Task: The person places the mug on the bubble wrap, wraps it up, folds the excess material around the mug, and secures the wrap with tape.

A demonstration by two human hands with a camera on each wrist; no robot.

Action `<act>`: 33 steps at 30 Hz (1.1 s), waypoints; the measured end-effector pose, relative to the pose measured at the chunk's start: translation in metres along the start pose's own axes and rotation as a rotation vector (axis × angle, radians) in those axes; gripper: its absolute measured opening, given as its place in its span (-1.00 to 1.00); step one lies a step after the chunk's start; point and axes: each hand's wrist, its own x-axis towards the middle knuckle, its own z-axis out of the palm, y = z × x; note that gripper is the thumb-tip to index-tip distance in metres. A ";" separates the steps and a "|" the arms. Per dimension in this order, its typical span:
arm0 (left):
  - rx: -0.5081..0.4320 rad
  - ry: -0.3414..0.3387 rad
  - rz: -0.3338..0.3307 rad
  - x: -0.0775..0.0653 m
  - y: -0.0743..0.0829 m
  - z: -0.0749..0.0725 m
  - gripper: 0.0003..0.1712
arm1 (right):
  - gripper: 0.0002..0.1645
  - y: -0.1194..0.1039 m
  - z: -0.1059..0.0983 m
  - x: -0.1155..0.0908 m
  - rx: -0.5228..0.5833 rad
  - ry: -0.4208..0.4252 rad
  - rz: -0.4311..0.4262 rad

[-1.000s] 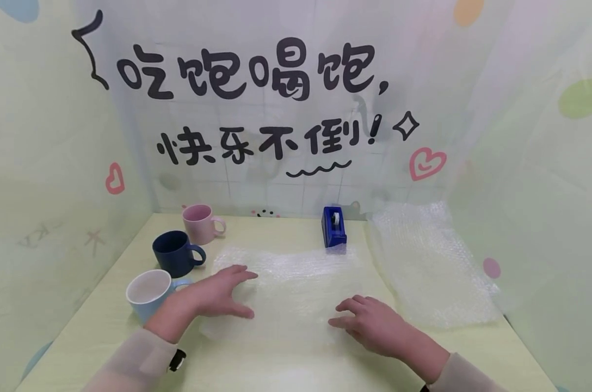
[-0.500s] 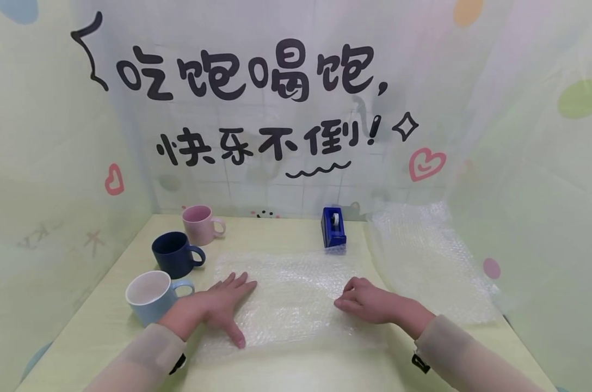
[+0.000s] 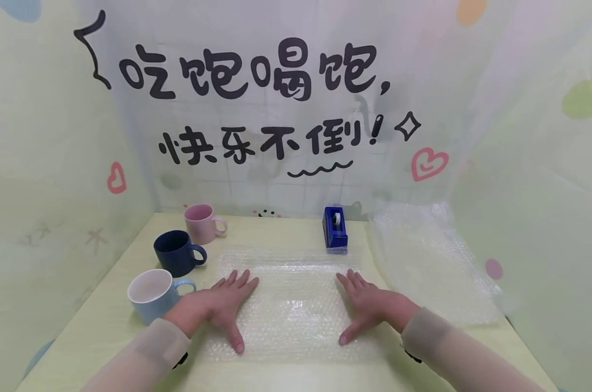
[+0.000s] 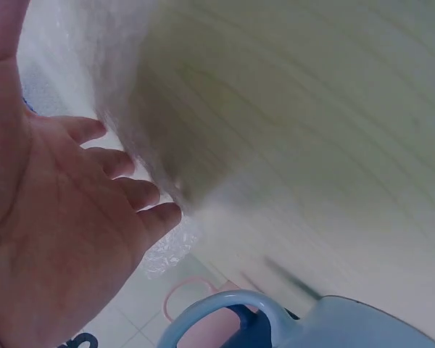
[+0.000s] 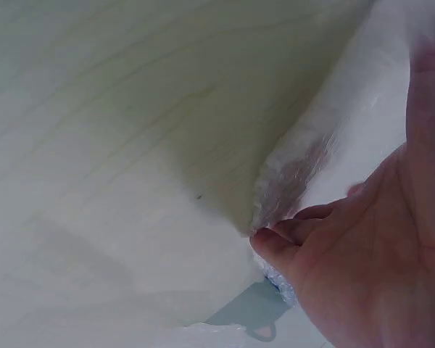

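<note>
A sheet of clear bubble wrap [image 3: 296, 305] lies spread on the table in front of me. My left hand [image 3: 227, 305] rests on its left part, fingers spread and straight, thumb toward the near edge. On the right part my right hand [image 3: 367, 305] lies the same way, thumb out and fingers pointing away. Both wrist views show the palms side-on, with the fingertips at the sheet [image 4: 119, 87]. Just left of my left wrist stands a light blue mug [image 3: 153, 296], its handle close to the forearm.
Behind the light blue mug stand a dark blue mug [image 3: 177, 253] and a pink mug [image 3: 202, 224]. A blue tape dispenser [image 3: 335, 227] sits at the sheet's far edge. More bubble wrap [image 3: 433, 267] lies along the right side. Printed curtains enclose the table [image 3: 266, 378].
Both hands have come down onto the bubble wrap, the left first. My right hand, curled half a second ago, has spread its fingers. The sheet now lies flatter.
</note>
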 end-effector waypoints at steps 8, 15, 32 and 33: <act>0.016 -0.013 -0.008 0.004 -0.002 0.001 0.80 | 0.81 0.000 -0.002 0.006 -0.052 -0.012 0.022; -0.015 0.004 0.020 0.008 -0.009 0.003 0.76 | 0.81 -0.002 -0.004 0.006 0.090 -0.057 0.076; 0.045 0.675 -0.044 -0.068 -0.012 -0.038 -0.23 | 0.81 -0.003 -0.003 0.010 0.076 -0.073 0.128; 0.061 0.704 -0.104 -0.077 -0.016 -0.042 -0.18 | 0.81 -0.003 -0.003 0.010 0.078 -0.076 0.129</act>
